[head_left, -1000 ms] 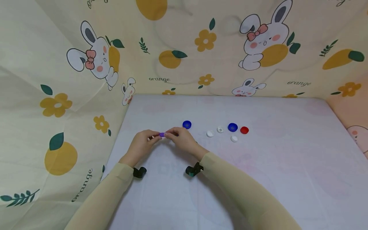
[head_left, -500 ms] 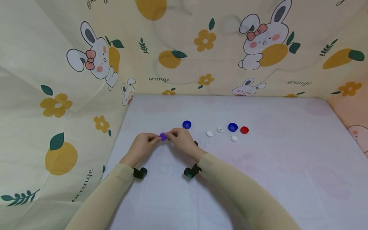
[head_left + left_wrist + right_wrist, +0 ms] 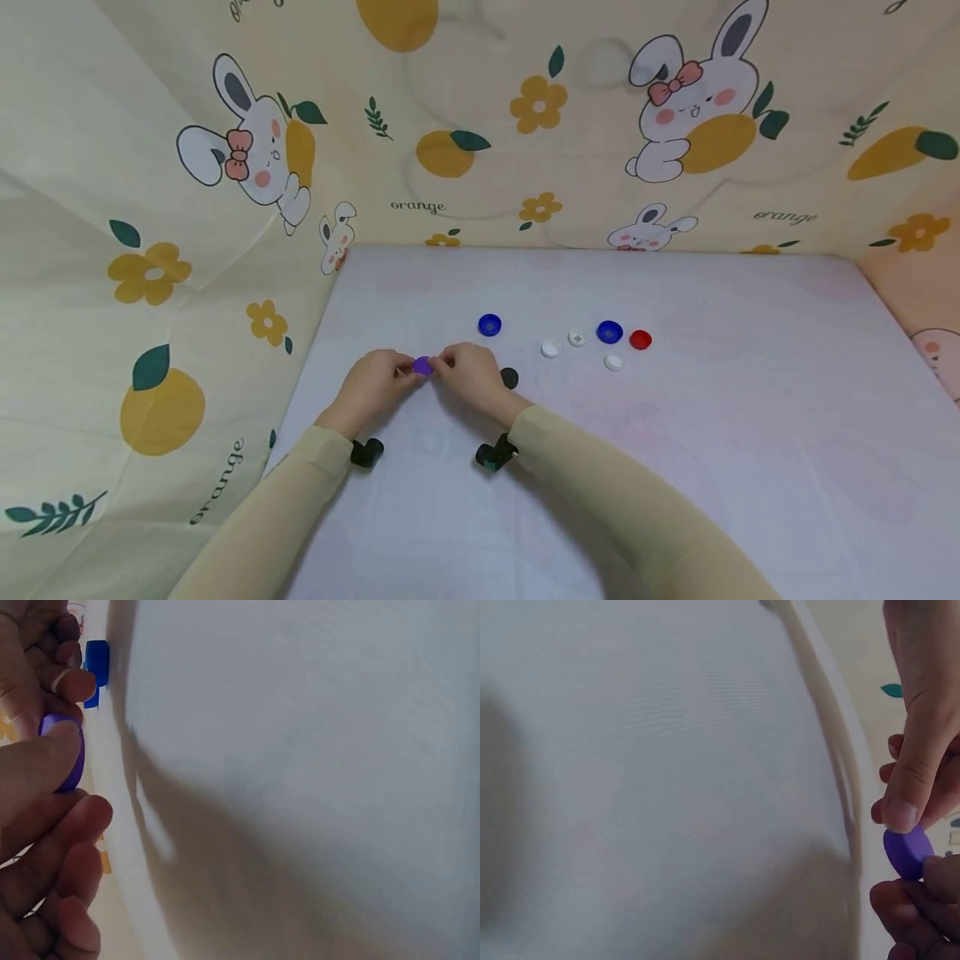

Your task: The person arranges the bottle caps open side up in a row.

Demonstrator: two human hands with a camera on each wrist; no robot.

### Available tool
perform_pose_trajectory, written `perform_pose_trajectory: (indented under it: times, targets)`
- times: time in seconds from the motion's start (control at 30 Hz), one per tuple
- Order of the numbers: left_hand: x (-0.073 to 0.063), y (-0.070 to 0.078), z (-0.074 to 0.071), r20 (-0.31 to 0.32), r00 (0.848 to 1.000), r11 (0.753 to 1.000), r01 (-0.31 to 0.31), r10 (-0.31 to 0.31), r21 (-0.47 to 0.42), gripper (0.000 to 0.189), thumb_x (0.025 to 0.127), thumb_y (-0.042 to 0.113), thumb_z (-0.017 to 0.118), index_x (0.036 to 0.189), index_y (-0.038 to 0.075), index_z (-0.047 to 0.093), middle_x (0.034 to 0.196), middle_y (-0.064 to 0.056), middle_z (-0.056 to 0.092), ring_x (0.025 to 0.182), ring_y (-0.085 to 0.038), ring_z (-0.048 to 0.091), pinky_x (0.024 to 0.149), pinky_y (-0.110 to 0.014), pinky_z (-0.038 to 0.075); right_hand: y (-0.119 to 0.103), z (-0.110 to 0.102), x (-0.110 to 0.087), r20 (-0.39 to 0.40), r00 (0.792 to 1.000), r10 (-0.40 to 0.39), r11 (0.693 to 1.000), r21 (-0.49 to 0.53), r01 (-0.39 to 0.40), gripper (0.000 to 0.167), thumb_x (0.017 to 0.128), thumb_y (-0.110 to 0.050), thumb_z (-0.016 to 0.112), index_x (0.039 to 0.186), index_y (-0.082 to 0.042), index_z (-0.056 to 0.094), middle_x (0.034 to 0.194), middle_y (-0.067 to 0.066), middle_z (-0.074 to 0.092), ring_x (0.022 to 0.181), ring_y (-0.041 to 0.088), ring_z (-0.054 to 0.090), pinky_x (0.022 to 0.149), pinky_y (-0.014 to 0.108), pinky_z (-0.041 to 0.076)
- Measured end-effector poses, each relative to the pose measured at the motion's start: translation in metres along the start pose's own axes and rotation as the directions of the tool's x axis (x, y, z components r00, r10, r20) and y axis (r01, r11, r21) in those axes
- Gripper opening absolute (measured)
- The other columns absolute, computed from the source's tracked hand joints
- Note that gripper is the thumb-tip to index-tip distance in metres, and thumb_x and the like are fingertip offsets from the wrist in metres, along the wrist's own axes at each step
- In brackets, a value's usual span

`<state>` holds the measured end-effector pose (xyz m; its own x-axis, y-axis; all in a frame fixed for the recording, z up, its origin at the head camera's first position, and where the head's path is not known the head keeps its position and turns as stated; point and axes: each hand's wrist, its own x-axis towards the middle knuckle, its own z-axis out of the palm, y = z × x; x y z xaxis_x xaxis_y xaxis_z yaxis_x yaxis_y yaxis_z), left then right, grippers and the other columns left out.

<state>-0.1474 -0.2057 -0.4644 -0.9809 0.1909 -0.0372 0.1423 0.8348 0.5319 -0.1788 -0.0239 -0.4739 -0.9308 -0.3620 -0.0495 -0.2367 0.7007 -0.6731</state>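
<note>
A small round purple cap (image 3: 422, 366) is held between my two hands, raised over the table. My left hand (image 3: 372, 383) pinches its left edge between thumb and fingers; the thumb lies over its face in the left wrist view. From the other side, my right hand (image 3: 474, 379) pinches the same cap, thumb tip at its rim in the right wrist view. Just right of the right hand, a black round cap (image 3: 509, 378) lies partly hidden by it. A blue cap (image 3: 490, 325) rests beyond the hands on the table.
Farther right on the white-covered table (image 3: 720, 433) lie another blue cap (image 3: 610, 332), a red cap (image 3: 641, 340) and three white ones, the nearest being a white cap (image 3: 613, 362). A patterned cloth (image 3: 465, 100) hangs behind and at the left.
The purple cap was edge-on, then its round face turned into view. Both hands have come slightly nearer the person with it, and the black cap has come out from behind the right hand.
</note>
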Motion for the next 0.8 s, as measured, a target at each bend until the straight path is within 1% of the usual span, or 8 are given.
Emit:
perform_pose_trajectory:
  times: [0.1, 0.17, 0.27, 0.37, 0.5, 0.8]
  targets:
    - [-0.001, -0.001, 0.002, 0.02, 0.999, 0.997, -0.034, 0.032, 0.075, 0.018, 0.088, 0.033, 0.072, 0.086, 0.016, 0.075, 0.079, 0.005, 0.065, 0.072, -0.014, 0.055, 0.069, -0.034, 0.045, -0.002, 0.003, -0.001, 0.0, 0.999, -0.032, 0.995, -0.097, 0.032, 0.025, 0.095, -0.036, 0.061, 0.084, -0.02, 0.076, 0.072, -0.01, 0.063, 0.064, 0.012, 0.054, 0.061, 0.027, 0.042]
    - [-0.001, -0.002, 0.003, 0.032, 0.999, 0.993, -0.045, 0.042, 0.105, 0.017, 0.088, 0.032, 0.072, 0.085, 0.015, 0.074, 0.079, 0.006, 0.065, 0.073, -0.013, 0.056, 0.069, -0.034, 0.045, -0.002, 0.005, -0.001, 0.005, 0.998, -0.058, 0.984, -0.167, 0.058, 0.026, 0.095, -0.036, 0.061, 0.081, -0.02, 0.075, 0.069, -0.01, 0.062, 0.064, 0.013, 0.053, 0.064, 0.029, 0.042]
    - [-0.002, -0.002, 0.004, 0.037, 0.998, 0.991, -0.055, 0.051, 0.121, 0.016, 0.089, 0.03, 0.072, 0.087, 0.014, 0.075, 0.081, 0.006, 0.065, 0.077, -0.013, 0.058, 0.072, -0.033, 0.046, -0.002, 0.01, -0.001, 0.008, 0.996, -0.09, 0.956, -0.279, 0.089, 0.028, 0.096, -0.037, 0.059, 0.076, -0.023, 0.073, 0.067, -0.011, 0.06, 0.067, 0.015, 0.051, 0.072, 0.033, 0.041]
    - [-0.003, -0.003, 0.004, 0.024, 0.998, 0.989, -0.068, 0.066, 0.133, 0.016, 0.089, 0.029, 0.072, 0.09, 0.013, 0.076, 0.082, 0.005, 0.065, 0.078, -0.014, 0.058, 0.073, -0.034, 0.047, -0.002, 0.012, -0.001, -0.009, 0.994, -0.109, 0.931, -0.35, 0.099, 0.029, 0.095, -0.04, 0.059, 0.074, -0.024, 0.072, 0.068, -0.011, 0.061, 0.071, 0.016, 0.048, 0.077, 0.036, 0.039]
    - [-0.003, -0.002, 0.003, 0.017, 0.997, 0.988, -0.083, 0.081, 0.13, 0.016, 0.089, 0.027, 0.072, 0.093, 0.013, 0.077, 0.083, 0.004, 0.065, 0.079, -0.015, 0.058, 0.074, -0.034, 0.047, -0.003, 0.013, -0.002, -0.031, 0.993, -0.116, 0.919, -0.382, 0.095, 0.028, 0.094, -0.041, 0.061, 0.075, -0.024, 0.073, 0.072, -0.009, 0.064, 0.072, 0.017, 0.047, 0.076, 0.036, 0.037]
    - [-0.004, -0.002, 0.003, 0.017, 0.997, 0.991, -0.07, 0.069, 0.118, 0.017, 0.091, 0.026, 0.069, 0.095, 0.012, 0.077, 0.084, 0.004, 0.063, 0.078, -0.014, 0.057, 0.073, -0.034, 0.047, -0.003, 0.016, 0.0, -0.057, 0.991, -0.124, 0.909, -0.407, 0.09, 0.023, 0.093, -0.041, 0.064, 0.083, -0.024, 0.077, 0.082, -0.009, 0.069, 0.077, 0.017, 0.048, 0.074, 0.034, 0.036]
